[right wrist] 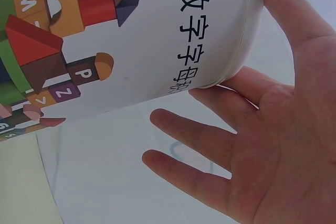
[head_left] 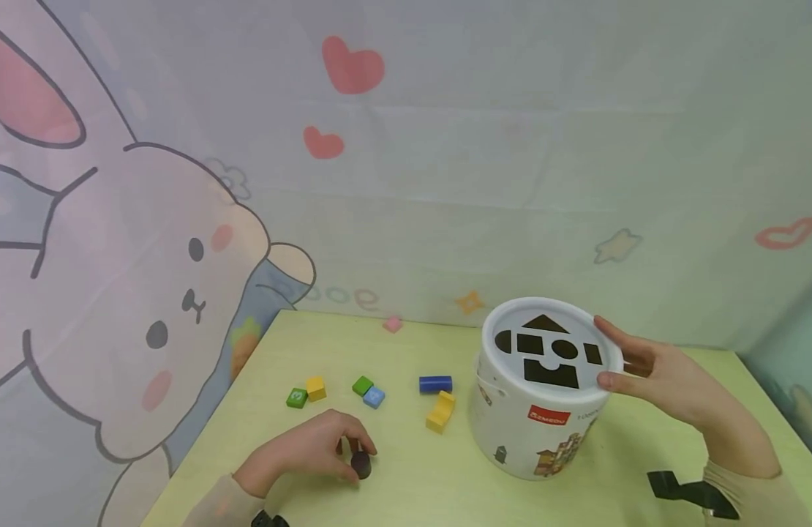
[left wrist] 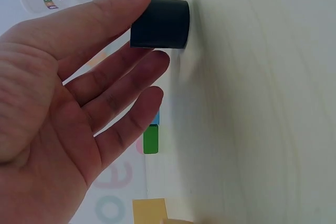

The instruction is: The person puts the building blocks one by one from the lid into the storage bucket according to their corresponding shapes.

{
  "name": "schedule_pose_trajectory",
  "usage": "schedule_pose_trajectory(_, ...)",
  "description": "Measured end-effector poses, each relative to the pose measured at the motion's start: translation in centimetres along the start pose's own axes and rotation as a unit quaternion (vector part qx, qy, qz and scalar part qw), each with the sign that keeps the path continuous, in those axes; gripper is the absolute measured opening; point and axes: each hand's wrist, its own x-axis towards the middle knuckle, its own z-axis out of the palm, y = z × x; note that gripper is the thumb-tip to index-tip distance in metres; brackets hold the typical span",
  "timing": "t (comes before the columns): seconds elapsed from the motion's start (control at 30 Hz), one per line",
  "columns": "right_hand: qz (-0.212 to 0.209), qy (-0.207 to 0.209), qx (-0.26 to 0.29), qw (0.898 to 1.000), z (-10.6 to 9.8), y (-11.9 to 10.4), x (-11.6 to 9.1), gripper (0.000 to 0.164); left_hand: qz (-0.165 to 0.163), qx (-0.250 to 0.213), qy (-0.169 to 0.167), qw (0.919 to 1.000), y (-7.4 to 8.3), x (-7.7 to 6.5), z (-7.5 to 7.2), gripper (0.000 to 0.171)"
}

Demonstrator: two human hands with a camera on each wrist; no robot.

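Note:
My left hand [head_left: 323, 450] pinches a dark block [head_left: 361, 464] between thumb and fingers, low over the table. In the left wrist view the dark block [left wrist: 161, 23] has a smooth, rounded side, and the other fingers hang loosely below it. To the right stands a white bucket [head_left: 511, 421] with printed pictures of blocks. Several shaped holes are cut in its lid [head_left: 513, 364]. My right hand [head_left: 669, 380] grips the lid's right edge, thumb at the near side and fingers at the far side. In the right wrist view two of its fingers [right wrist: 194, 135] extend free of the bucket.
Between hand and bucket lie a blue cylinder [head_left: 435, 384] and a yellow curved block [head_left: 441, 412]. Farther left are a green cube [head_left: 297, 398], a yellow cube [head_left: 316, 388], another green block [head_left: 363, 386] and a light blue cube [head_left: 374, 397]. A printed cloth [head_left: 445, 219] hangs behind the table.

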Motion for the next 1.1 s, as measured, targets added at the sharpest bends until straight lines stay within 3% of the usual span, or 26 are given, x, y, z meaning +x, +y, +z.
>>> schedule_pose_trajectory(1.1,-0.008,0.004,0.001,1.000,-0.03,0.01,0.05,0.091,-0.009,0.012,0.016,0.9998,-0.18,0.26,0.11,0.027)
